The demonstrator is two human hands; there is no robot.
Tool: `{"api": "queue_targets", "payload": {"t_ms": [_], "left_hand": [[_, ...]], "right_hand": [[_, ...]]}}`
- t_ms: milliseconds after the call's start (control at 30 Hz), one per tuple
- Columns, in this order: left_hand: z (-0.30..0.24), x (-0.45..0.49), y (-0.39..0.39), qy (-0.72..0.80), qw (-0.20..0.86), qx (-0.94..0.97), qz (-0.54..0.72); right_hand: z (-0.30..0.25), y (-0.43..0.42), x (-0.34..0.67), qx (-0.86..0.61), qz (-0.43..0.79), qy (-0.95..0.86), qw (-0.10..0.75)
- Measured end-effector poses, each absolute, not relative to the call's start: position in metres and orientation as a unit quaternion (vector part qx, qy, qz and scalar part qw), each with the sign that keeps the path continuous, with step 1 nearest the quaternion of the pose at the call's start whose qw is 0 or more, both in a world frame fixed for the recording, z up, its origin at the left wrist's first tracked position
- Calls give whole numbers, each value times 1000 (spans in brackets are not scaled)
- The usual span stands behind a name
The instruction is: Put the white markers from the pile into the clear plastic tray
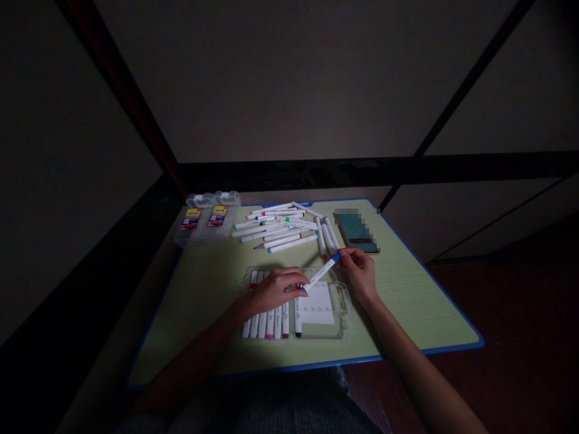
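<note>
A white marker (322, 272) with blue ends is held slantwise above a clear plastic case (324, 333). My left hand (278, 288) is closed on its lower end, over the case. At the upper end, the fingers of my right hand (360, 272) pinch the blue cap. Several white markers (269, 324) with coloured ends lie side by side in the left part of the case, partly hidden by my left hand. A black-ended marker (298, 316) lies apart from them, to the left of a white printed sheet (319, 306).
A loose pile of markers (280, 229) covers the table's far middle. Beside it lie a few thicker-looking markers (326, 235) and a phone-like flat object (355, 232), partly pixelated. Two clear cases (205, 226) with labels stand far left. The table (190, 325) has a blue edge.
</note>
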State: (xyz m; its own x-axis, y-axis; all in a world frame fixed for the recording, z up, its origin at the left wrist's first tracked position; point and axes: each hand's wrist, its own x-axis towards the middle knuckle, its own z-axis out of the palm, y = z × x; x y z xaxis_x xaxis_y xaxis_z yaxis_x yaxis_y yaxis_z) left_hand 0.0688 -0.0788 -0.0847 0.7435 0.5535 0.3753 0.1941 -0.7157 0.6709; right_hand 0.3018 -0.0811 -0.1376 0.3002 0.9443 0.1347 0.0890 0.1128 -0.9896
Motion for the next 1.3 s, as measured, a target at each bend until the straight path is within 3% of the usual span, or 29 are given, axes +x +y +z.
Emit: {"api": "queue_targets", "payload": {"t_ms": [400, 733, 1300], "left_hand": [[-77, 69, -89, 158, 121, 940, 276], [-74, 61, -102, 138, -35, 957, 252], [-79, 67, -122, 109, -93, 967, 213]], "right_hand": [[-108, -84, 281, -503, 372, -488, 609], [-95, -88, 269, -468, 432, -528, 562], [-100, -102, 256, -443, 451, -615, 471]]}}
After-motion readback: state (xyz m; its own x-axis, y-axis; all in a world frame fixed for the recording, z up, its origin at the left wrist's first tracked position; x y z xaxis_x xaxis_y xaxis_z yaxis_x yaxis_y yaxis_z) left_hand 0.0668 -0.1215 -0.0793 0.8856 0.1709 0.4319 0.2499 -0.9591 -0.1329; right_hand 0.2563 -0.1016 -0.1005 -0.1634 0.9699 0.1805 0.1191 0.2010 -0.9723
